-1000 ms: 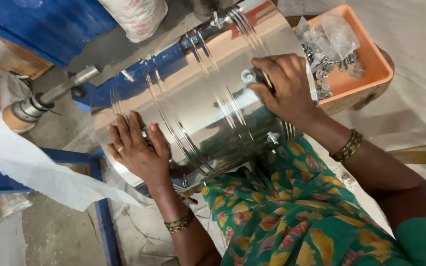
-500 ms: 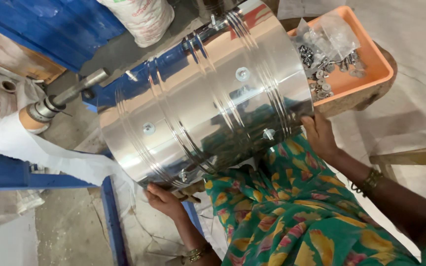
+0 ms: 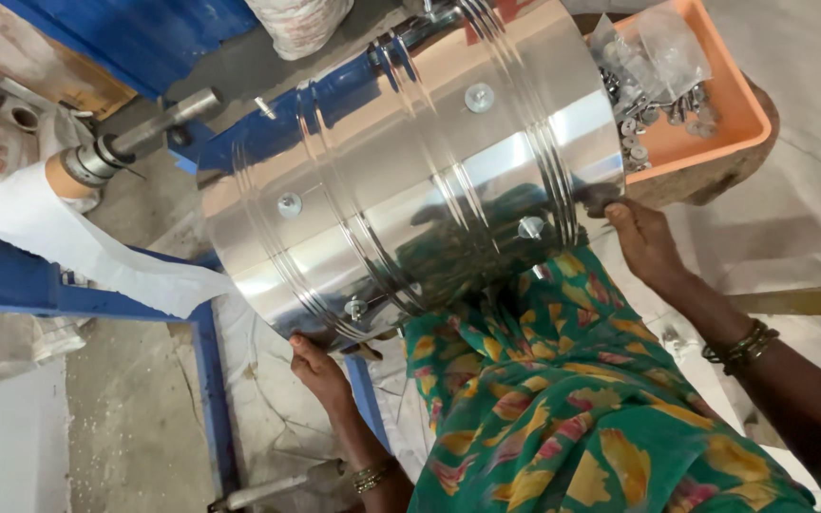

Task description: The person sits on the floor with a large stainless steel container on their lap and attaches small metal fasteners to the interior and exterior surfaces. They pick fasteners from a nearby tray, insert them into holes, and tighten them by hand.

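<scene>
A large shiny steel drum with ribbed bands and several bolts lies on its side across my lap. My left hand grips its lower left rim from underneath. My right hand holds the right rim, fingers curled on the edge. Both hands carry the drum's ends. A green floral cloth covers my lap below the drum.
An orange tray with bolts and a plastic bag sits at the upper right. A blue metal frame and a shaft with a white paper strip stand at the left. A white sack is at the top.
Both hands slid off the drum's top face down to its end rims. The drum has turned, and its bolts now face upward.
</scene>
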